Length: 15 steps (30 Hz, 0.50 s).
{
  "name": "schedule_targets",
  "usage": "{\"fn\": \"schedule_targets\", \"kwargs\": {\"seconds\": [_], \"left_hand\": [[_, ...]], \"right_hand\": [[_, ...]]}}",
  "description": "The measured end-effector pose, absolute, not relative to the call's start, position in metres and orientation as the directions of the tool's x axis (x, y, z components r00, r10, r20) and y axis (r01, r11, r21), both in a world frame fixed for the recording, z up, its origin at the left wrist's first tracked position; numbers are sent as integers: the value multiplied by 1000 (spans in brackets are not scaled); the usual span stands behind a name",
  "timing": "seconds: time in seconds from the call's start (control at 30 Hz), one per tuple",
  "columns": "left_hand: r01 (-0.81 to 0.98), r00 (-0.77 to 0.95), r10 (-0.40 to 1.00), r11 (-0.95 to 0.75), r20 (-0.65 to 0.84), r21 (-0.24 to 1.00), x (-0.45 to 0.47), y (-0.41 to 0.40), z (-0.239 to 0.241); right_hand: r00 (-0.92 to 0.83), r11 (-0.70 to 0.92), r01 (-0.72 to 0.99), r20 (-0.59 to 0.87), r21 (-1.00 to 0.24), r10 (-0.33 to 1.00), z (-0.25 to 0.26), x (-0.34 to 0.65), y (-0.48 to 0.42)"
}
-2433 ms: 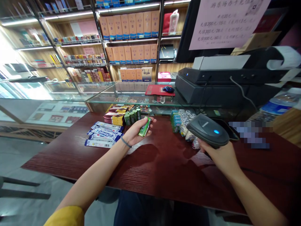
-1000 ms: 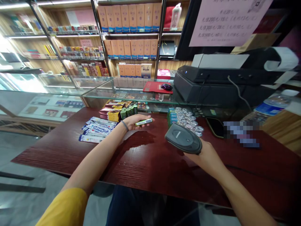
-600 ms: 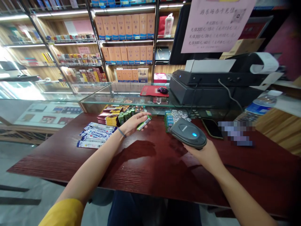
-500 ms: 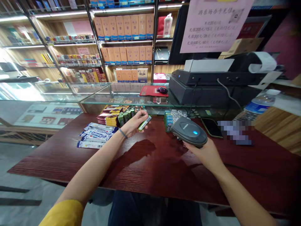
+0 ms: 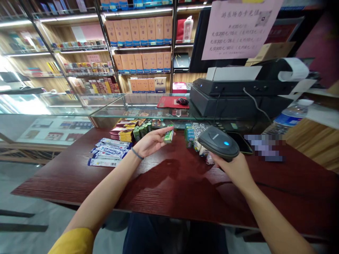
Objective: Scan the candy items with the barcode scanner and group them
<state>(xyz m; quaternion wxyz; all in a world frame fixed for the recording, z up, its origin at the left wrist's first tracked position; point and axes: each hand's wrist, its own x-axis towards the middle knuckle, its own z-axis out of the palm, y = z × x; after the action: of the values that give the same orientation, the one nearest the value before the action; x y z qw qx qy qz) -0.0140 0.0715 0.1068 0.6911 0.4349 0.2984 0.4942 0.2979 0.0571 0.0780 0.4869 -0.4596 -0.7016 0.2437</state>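
Note:
My left hand (image 5: 151, 143) is closed on a small green pack (image 5: 168, 136), held at the fingertips above the table, its green face now toward me. My right hand (image 5: 234, 168) grips a dark grey barcode scanner (image 5: 219, 141) with a lit blue light on top. The scanner's nose points left, toward the pack. Beneath and behind the scanner stand several small blue-green packs (image 5: 189, 134) and clear-wrapped items (image 5: 199, 131), partly covered by it. Left of my left hand are green rolls (image 5: 142, 131), yellow-and-brown packets (image 5: 122, 131) and blue-and-white long packets (image 5: 109, 151).
A phone (image 5: 245, 144) and a blurred patch lie right of the scanner, near a water bottle (image 5: 290, 116). Behind the dark red table (image 5: 159, 190) stands a glass counter (image 5: 113, 111) with a mouse (image 5: 182, 101) and a black cash drawer (image 5: 212, 102). A cable runs across the table's right side.
My left hand has moved slightly right and turned the pack, so its barcode side no longer shows. My right hand has shifted the scanner a little right and up.

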Motion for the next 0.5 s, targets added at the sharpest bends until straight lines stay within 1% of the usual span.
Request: {"fn": "schedule_targets", "kwargs": {"seconds": [0.2,0.4,0.5], "left_hand": [[-331,248,967,24,62,943,-11,66,104],[-379,167,979,-49,120,924,-3,68,99],[-347,141,983,-58,114,936,2,68,97]], "right_hand": [[-85,462,414,472,-784,877,77,299,58],[-69,476,396,492,-785,868,77,298,59],[-69,464,387,476,-797,877,79,300,61]]}}
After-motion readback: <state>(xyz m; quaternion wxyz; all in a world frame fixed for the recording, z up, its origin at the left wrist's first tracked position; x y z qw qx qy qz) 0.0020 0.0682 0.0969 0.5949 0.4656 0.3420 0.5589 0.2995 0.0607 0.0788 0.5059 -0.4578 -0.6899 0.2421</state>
